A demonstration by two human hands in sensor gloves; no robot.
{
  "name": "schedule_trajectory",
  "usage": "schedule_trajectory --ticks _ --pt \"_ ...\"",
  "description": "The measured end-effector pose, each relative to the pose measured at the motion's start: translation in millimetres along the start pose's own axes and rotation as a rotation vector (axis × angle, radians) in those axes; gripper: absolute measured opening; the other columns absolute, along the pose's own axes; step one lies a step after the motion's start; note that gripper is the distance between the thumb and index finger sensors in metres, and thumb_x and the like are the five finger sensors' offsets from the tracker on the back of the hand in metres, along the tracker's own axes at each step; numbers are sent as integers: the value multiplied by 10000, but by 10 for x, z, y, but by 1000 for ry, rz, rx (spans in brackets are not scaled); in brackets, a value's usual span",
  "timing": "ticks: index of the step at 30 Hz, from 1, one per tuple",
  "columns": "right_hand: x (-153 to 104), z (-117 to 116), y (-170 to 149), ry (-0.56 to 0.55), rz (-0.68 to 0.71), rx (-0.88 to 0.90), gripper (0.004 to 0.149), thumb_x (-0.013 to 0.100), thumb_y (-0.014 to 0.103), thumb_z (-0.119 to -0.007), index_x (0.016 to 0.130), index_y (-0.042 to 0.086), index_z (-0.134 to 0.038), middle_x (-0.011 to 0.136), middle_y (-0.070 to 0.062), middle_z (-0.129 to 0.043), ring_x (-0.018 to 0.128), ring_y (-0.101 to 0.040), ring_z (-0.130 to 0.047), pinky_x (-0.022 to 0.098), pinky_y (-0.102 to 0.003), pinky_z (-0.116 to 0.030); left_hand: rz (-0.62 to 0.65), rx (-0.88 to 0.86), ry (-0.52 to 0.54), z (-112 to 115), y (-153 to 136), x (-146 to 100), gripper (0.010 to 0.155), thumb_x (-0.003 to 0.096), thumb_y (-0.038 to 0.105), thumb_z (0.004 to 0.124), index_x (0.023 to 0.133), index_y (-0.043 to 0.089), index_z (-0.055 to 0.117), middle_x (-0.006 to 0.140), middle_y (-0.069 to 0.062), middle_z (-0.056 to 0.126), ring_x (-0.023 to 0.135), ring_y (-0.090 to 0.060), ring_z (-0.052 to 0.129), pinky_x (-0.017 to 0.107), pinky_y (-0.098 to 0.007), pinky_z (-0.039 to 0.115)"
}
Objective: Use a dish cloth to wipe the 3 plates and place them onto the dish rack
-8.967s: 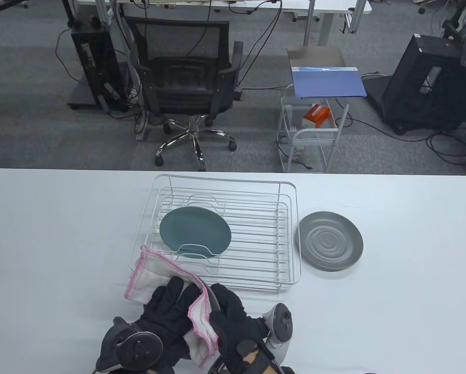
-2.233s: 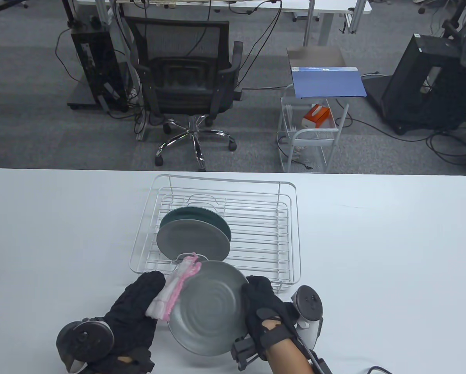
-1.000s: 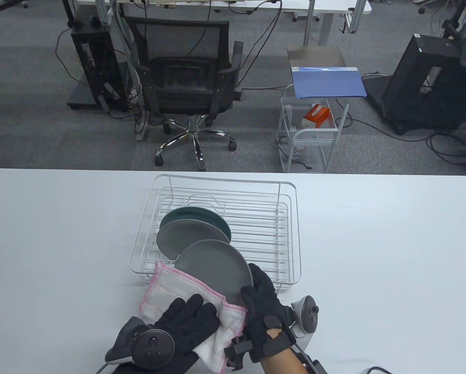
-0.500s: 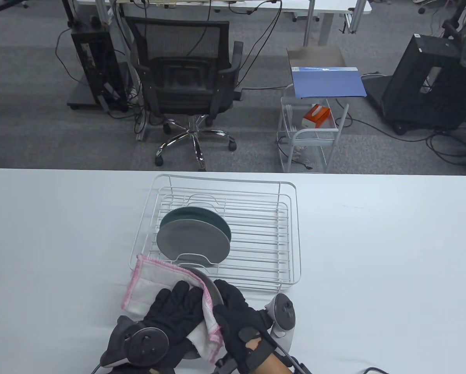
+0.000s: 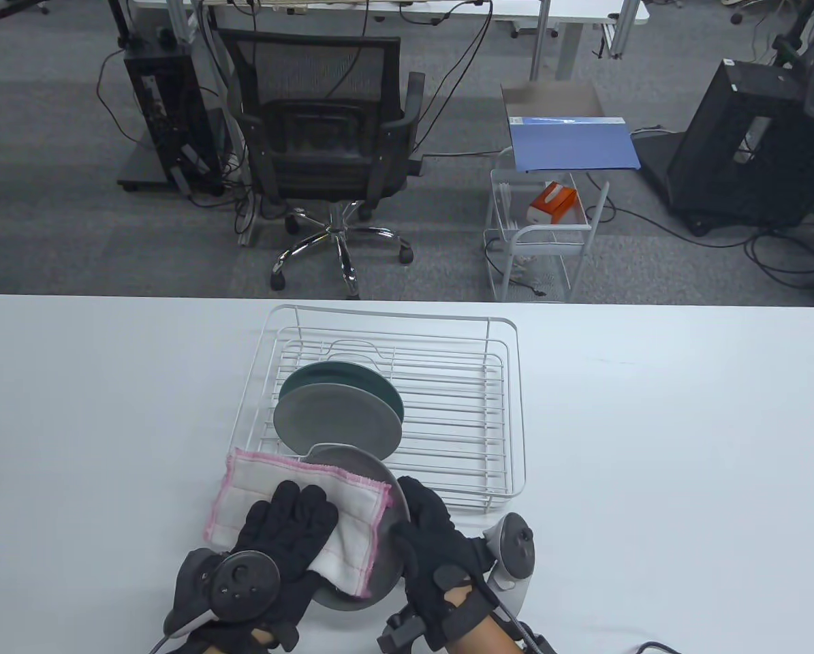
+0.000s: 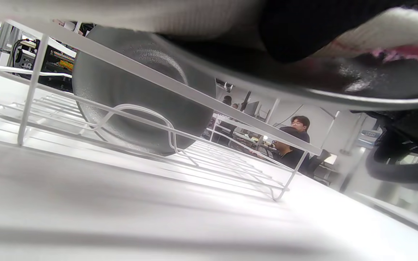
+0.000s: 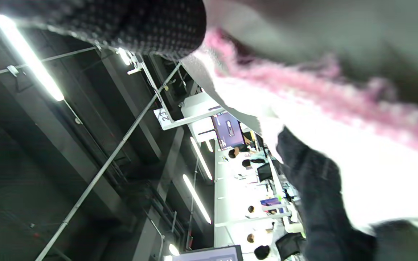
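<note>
A white wire dish rack [image 5: 509, 381] stands mid-table with a teal plate [image 5: 372, 381] and a grey plate [image 5: 332, 422] leaning in its left slots. That grey plate [image 6: 132, 98] fills the left wrist view behind the rack's wires [image 6: 180, 83]. A third grey plate [image 5: 387, 545] is held tilted just in front of the rack. My right hand [image 5: 428, 538] grips its right rim. My left hand [image 5: 285, 528] presses a white, pink-edged dish cloth [image 5: 291, 487] flat on the plate's face with straight fingers. The cloth [image 7: 339, 137] blurs across the right wrist view.
The rack's right half holds no dishes. Beyond the table's far edge stand an office chair [image 5: 332, 136] and a small wire trolley [image 5: 543, 238]. People sit at desks in the background of the left wrist view [image 6: 296, 141].
The held plate has tipped from nearly edge-on to more face-up. The cloth and my left hand have spread flat across it and shifted slightly right; my right hand stays on the rim.
</note>
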State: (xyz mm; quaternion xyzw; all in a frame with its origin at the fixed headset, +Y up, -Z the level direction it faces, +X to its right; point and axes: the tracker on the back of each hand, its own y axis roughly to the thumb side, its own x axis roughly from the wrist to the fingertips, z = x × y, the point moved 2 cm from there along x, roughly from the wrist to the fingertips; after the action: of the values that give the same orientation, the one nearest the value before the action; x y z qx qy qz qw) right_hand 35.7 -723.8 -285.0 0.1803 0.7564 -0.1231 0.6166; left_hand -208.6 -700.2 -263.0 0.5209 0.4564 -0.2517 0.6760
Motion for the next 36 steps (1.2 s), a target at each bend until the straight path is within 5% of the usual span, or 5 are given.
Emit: schedule_trajectory --ticks 12,18,25,29,36 --pt "-29 172 102 -150 131 87 597 465 184 -751 964 56 -449 937 -293 -462 804 -554 -600 558 -688 -597 126 -65 -135 169 238 9 581 552 462 691 1088 318 518 1204 -10 408 1141 -304 263 769 -547 282" --pt "-8 94 52 -81 136 79 598 471 189 -745 970 69 -438 950 -278 -441 826 -542 -566 581 -680 -556 228 -103 -176 225 361 -7 585 552 473 689 1084 360 476 1207 38 367 1154 -291 271 788 -536 283" --pt "-6 -89 -48 33 106 8 602 473 181 -739 976 69 -429 958 -283 -418 838 -545 -535 590 -684 -518 251 -96 -145 212 379 -15 572 549 482 688 1072 417 463 1205 110 308 1154 -233 210 793 -530 260" --pt "-20 -198 -79 102 125 -193 593 473 202 -733 976 70 -449 952 -286 -461 827 -533 -589 581 -675 -560 207 -28 -74 162 344 -29 571 548 486 686 1066 429 451 1193 116 273 1147 -230 206 780 -551 269" --pt "-9 -235 -91 141 92 -161 586 473 198 -728 971 45 -460 935 -310 -487 794 -556 -631 551 -689 -616 137 9 43 49 259 -52 563 548 485 689 1064 437 469 1193 134 273 1139 -239 188 769 -554 264"
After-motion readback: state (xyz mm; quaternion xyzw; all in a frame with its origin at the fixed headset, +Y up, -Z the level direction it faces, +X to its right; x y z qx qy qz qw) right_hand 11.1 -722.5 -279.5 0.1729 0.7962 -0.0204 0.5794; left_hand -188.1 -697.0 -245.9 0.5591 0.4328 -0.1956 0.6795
